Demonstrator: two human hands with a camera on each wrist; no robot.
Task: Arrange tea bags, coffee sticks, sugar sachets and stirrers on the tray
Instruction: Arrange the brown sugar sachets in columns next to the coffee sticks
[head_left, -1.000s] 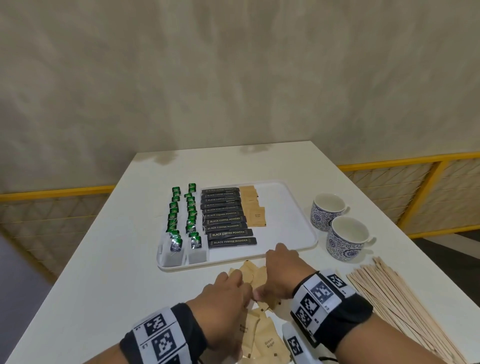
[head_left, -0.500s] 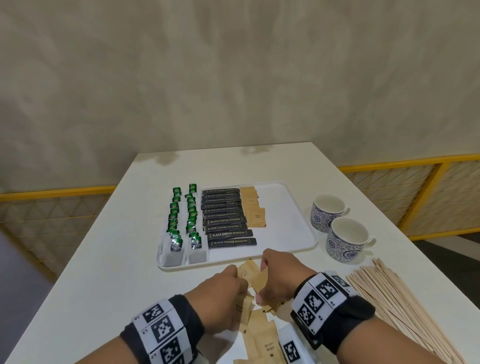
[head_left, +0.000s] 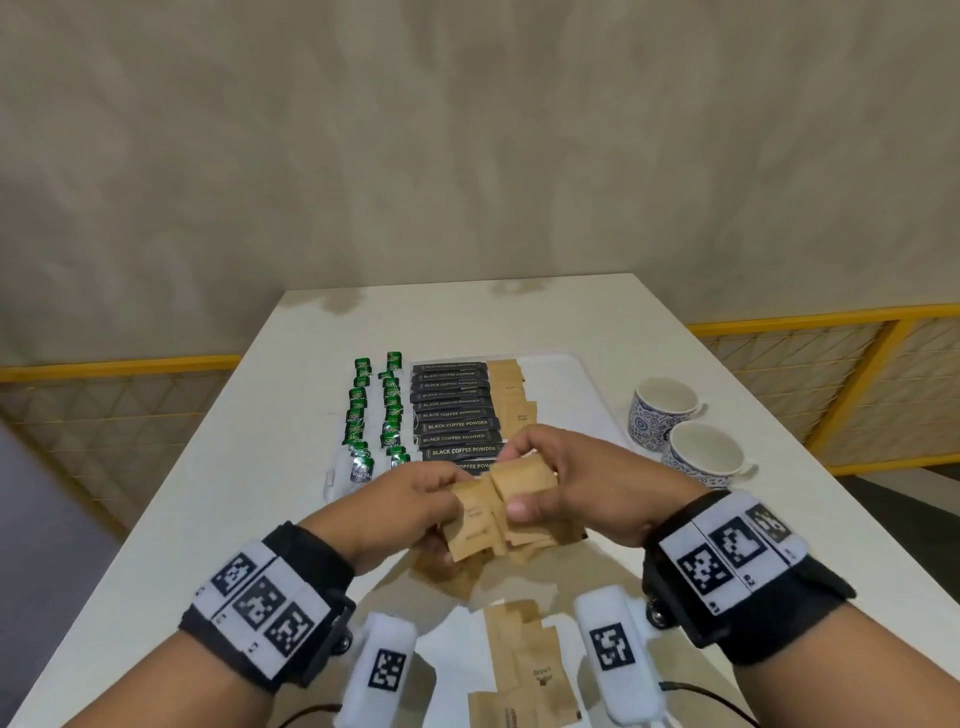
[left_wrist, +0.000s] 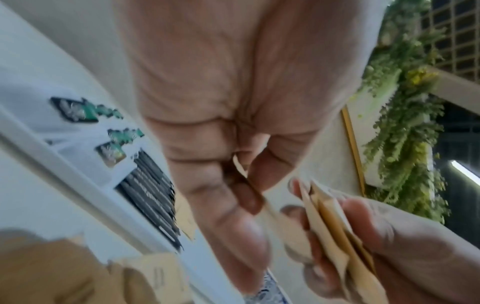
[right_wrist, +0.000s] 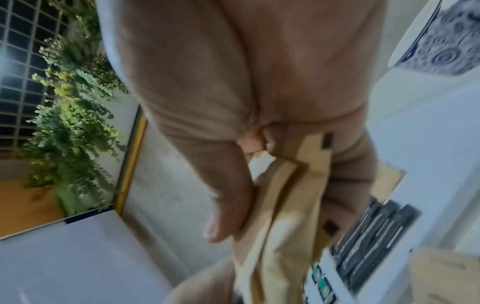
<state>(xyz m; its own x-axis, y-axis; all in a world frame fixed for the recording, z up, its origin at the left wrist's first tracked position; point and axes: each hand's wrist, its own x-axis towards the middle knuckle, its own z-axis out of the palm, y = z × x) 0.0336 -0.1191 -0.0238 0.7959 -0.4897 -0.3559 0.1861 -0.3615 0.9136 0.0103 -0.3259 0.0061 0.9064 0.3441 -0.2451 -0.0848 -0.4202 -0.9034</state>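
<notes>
1. Sugar sachets (head_left: 511, 512): a brown bunch held above the table, near edge of the tray (head_left: 582, 415).
2. Right hand (head_left: 582, 488) clamps the bunch, thumb on top; left hand (head_left: 410, 504) pinches its left side.
3. Handling, judged: light, thin, limp paper, apt to fan or slip; best gripped across the flat faces.

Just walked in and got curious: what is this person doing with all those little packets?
A person is laying out drink supplies on a white tray. Green tea bags, black coffee sticks and a few brown sugar sachets already lie in rows. Both hands are raised above the table: the right hand grips a bunch of sugar sachets, and the left hand holds more. Loose sachets wait below; two cups stand beside the tray.
</notes>
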